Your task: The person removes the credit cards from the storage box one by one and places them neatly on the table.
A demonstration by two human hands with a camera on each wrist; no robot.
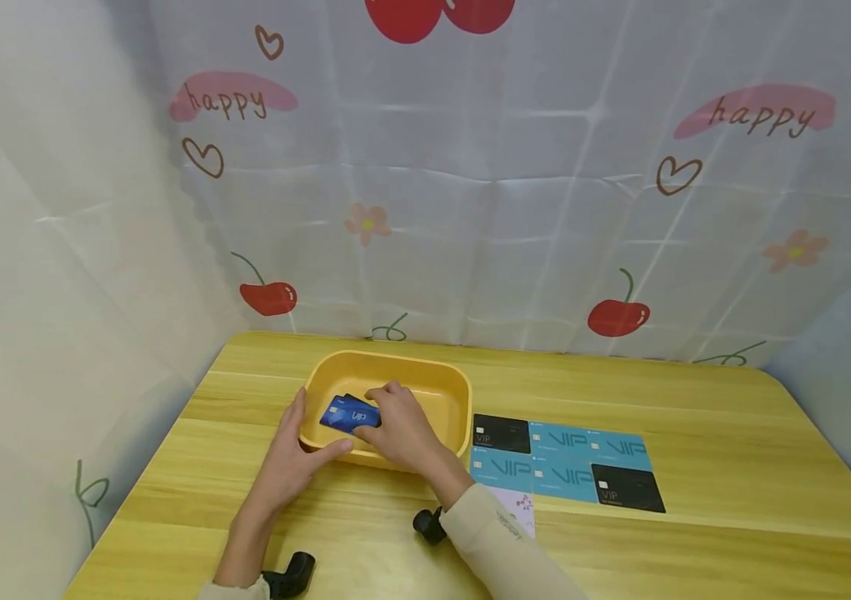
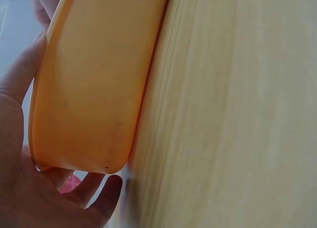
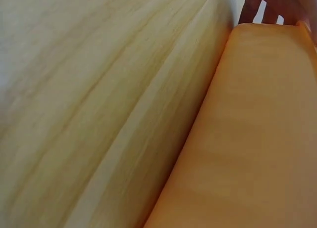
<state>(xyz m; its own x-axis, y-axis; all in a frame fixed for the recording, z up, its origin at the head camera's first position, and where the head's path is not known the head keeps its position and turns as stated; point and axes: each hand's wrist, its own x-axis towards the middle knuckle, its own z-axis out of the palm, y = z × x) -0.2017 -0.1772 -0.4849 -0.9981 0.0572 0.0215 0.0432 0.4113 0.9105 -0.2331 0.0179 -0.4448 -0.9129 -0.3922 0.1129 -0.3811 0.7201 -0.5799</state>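
Note:
A yellow plastic tub [image 1: 440, 371] stands on the wooden table [image 1: 733, 500], left of middle. My left hand [image 1: 312, 429] grips its near left corner, thumb on the front rim and fingers along the left side. Reaching over the front rim into the tub, my right hand [image 1: 383, 408] pinches a dark blue VIP card [image 1: 346, 415], with another dark card just behind it. In the left wrist view the tub's outer wall [image 2: 94, 84] fills the left, cupped by my left hand [image 2: 29, 188]. The right wrist view shows only the tub wall [image 3: 247, 139] and table [image 3: 89, 89].
Right of the tub, cards lie face up in two rows: a black one [image 1: 502, 433], several teal VIP cards [image 1: 590, 446] and another black one [image 1: 628, 487]. A white flowered card [image 1: 518, 508] peeks out by my right sleeve. Cherry-print cloth walls close in the left and back.

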